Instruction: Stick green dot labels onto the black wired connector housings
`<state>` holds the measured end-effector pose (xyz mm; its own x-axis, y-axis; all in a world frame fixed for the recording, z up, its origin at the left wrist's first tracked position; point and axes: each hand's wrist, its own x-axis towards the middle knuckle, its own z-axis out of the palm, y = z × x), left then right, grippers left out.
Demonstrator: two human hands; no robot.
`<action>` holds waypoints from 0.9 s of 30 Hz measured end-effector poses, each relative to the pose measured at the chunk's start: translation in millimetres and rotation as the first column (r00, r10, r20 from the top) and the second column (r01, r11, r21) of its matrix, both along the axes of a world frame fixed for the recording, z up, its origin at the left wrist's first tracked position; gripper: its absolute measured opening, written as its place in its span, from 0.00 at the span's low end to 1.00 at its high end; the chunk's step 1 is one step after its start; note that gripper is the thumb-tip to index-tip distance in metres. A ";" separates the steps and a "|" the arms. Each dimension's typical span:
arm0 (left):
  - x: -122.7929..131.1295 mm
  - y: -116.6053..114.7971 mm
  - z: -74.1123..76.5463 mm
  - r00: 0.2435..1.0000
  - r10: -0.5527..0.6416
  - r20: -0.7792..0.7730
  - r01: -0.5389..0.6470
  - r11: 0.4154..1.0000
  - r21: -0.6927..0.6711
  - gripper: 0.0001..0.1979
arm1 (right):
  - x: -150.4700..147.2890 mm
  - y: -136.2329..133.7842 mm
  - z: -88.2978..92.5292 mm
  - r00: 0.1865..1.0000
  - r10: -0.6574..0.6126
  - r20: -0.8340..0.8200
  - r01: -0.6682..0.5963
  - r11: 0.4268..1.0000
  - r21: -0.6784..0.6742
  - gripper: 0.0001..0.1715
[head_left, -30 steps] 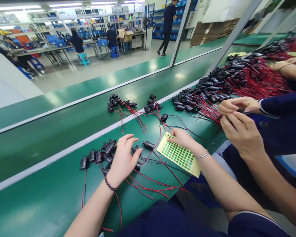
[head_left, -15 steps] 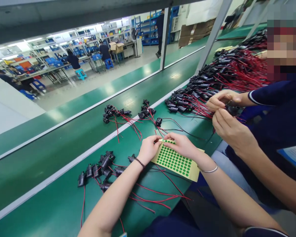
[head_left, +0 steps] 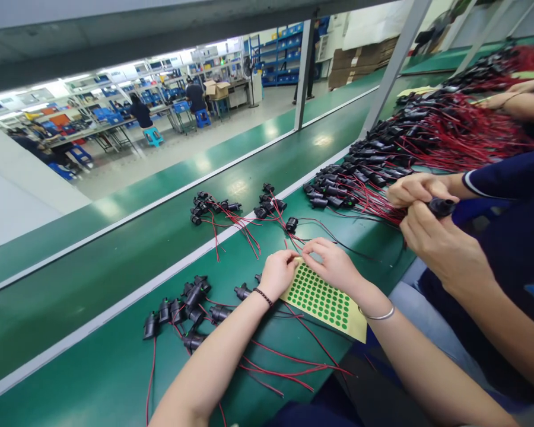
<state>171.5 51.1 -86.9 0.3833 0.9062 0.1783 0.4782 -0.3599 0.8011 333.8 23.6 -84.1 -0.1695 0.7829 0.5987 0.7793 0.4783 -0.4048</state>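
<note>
My hands meet at the dotted sheet

My left hand (head_left: 279,274) pinches the upper left corner of the dotted sheet (head_left: 323,299), pale yellow with green dots, at the near edge of the tabletop (head_left: 129,379). My right hand (head_left: 333,264) bends over its upper edge; I cannot tell whether those fingertips close on anything. Black fittings (head_left: 194,295) with red wires lie left of my left forearm. A co-worker's hands (head_left: 445,249) hold a black piece (head_left: 442,206) to my right.

head-worn view faces forward and down across the green bench (head_left: 93,367).
</note>
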 end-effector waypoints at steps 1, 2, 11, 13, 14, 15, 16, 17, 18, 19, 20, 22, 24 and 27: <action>0.0 0.3 1.3 1.000 0.017 0.002 -0.017 1.000 0.010 0.10 | -0.9 2.3 0.1 1.000 -0.017 -0.011 0.017 0.999 0.033 0.09; -0.4 0.3 3.0 0.999 0.041 0.015 -0.041 0.999 0.013 0.11 | -2.3 4.4 0.4 0.999 -0.035 -0.016 0.036 0.997 0.073 0.09; -24.6 -9.6 14.3 0.917 0.240 0.318 -0.158 0.952 -0.264 0.13 | -34.6 5.0 12.4 0.982 -0.026 0.189 -0.035 0.948 0.315 0.08; -33.6 -12.0 15.1 0.886 0.267 0.378 -0.161 0.944 -0.289 0.14 | -42.3 4.7 14.8 0.985 0.026 0.170 -0.076 0.952 0.296 0.08; -38.0 -12.9 15.7 0.867 0.280 0.412 -0.162 0.941 -0.299 0.14 | -46.0 4.8 16.0 0.989 0.057 0.138 -0.094 0.956 0.277 0.09; -42.4 -13.6 16.4 0.848 0.292 0.442 -0.163 0.938 -0.305 0.14 | -49.4 4.9 17.4 0.992 0.089 0.089 -0.109 0.961 0.253 0.09; -46.6 -14.1 17.2 0.833 0.300 0.465 -0.166 0.937 -0.307 0.13 | -52.6 5.1 19.0 0.993 0.117 0.026 -0.120 0.967 0.224 0.09; -50.5 -14.5 18.1 0.824 0.305 0.478 -0.169 0.937 -0.305 0.13 | -55.4 5.2 21.1 0.990 0.138 -0.040 -0.128 0.973 0.190 0.10; -54.2 -14.8 19.0 0.823 0.304 0.480 -0.173 0.939 -0.298 0.13 | -58.0 5.3 23.4 0.983 0.153 -0.098 -0.137 0.978 0.154 0.10; -57.5 -15.2 19.8 0.824 0.302 0.480 -0.176 0.940 -0.291 0.13 | -60.2 5.5 26.0 0.977 0.163 -0.140 -0.147 0.982 0.118 0.10; -60.4 -15.7 20.4 0.823 0.300 0.483 -0.175 0.942 -0.287 0.13 | -62.1 5.7 28.6 0.971 0.170 -0.166 -0.157 0.984 0.087 0.10; -65.1 -17.1 21.5 0.830 0.293 0.474 -0.182 0.946 -0.267 0.14 | -65.2 6.7 33.3 0.967 0.184 -0.178 -0.179 0.983 0.045 0.10; -68.2 -19.2 22.3 0.862 0.267 0.431 -0.194 0.959 -0.206 0.15 | -68.2 8.1 36.4 0.964 0.197 -0.177 -0.194 0.980 0.037 0.09; -71.3 -22.7 23.6 0.917 0.221 0.331 -0.213 0.975 -0.061 0.16 | -73.2 9.4 38.2 0.965 0.209 -0.159 -0.204 0.978 0.046 0.08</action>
